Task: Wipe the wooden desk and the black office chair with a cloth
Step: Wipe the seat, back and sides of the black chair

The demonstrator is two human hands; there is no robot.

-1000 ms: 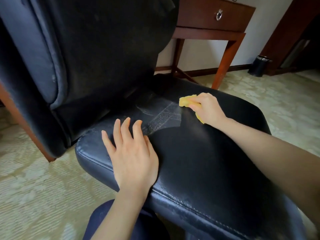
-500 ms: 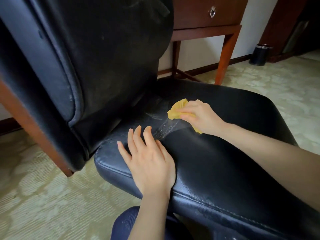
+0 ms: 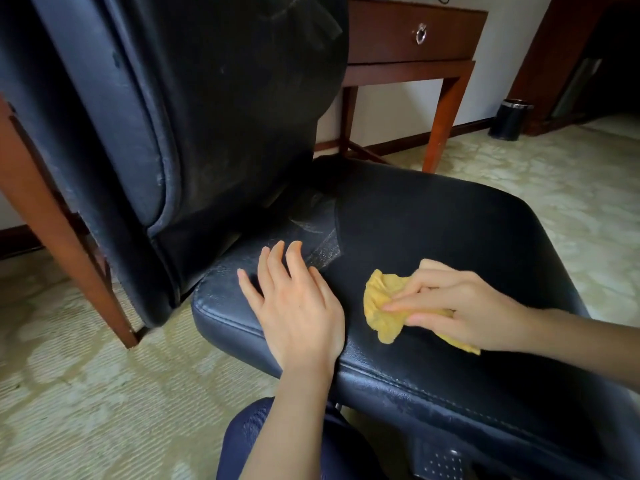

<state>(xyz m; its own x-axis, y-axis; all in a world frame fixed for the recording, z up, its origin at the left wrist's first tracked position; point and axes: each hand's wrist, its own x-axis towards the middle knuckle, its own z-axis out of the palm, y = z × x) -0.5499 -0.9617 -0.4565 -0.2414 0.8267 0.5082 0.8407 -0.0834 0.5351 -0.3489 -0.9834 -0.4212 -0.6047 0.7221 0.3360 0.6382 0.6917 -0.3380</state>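
Your right hand (image 3: 460,306) is pinching the crumpled yellow cloth (image 3: 384,306) and pressing it onto the smooth black leather seat (image 3: 450,230) of the office chair (image 3: 207,116), near the stitched edge. Your left hand (image 3: 298,306) is lying flat just beside it, fingers straight and spread. A grey dusty patch (image 3: 322,251) is showing by the padded backrest (image 3: 242,98), and the wooden desk (image 3: 415,36) is standing behind.

The left hand (image 3: 298,313) lies on the chair seat (image 3: 433,237), left of the cloth (image 3: 384,310); the desk (image 3: 415,36) stands behind.
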